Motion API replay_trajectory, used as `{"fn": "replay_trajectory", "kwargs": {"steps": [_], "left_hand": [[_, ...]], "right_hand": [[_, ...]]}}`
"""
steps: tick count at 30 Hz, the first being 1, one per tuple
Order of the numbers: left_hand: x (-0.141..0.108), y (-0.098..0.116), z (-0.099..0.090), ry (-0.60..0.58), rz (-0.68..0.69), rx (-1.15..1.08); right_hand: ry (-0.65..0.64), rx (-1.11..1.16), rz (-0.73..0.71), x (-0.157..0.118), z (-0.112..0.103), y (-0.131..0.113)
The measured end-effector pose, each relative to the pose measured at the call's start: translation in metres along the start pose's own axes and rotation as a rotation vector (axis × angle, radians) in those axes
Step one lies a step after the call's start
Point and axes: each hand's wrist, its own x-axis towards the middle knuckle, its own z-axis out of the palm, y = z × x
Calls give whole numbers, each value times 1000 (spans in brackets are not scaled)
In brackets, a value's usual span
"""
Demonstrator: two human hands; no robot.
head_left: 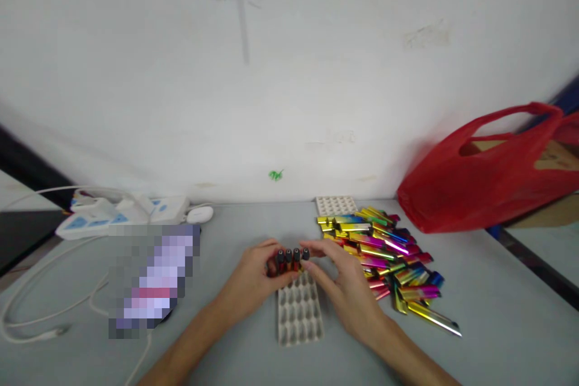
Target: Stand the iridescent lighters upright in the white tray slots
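Observation:
Several small dark-topped tubes [288,259] stand in a row at the far end of a pale tray [300,313] with rows of hollows. My left hand [256,271] is closed around the left side of the row, its thumb along the near side. My right hand [346,283] pinches the rightmost dark-topped tube [306,254] between thumb and forefinger. The tubes' lower parts are partly hidden by my fingers and the tray. To the right of the tray lies a loose pile of shiny multicoloured tubes [371,240], close to my right hand.
A second pale tray [336,204] lies by the wall behind the pile. A red plastic bag [488,181] sits at the back right. At the left are a white power strip [169,210], a small white case [199,215], cables and a pixelated phone-like object [158,277].

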Motion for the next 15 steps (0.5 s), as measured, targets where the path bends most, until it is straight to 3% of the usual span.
{"fn": "replay_trajectory", "kwargs": {"steps": [9, 12, 15], "left_hand": [[1, 3, -2, -17, 32, 11], [1, 5, -2, -17, 23, 31], [0, 6, -2, -13, 18, 37]], "right_hand": [[21, -160, -73, -3, -4, -5], [31, -297, -126, -12, -26, -11], [65, -517, -204, -32, -65, -9]]}}
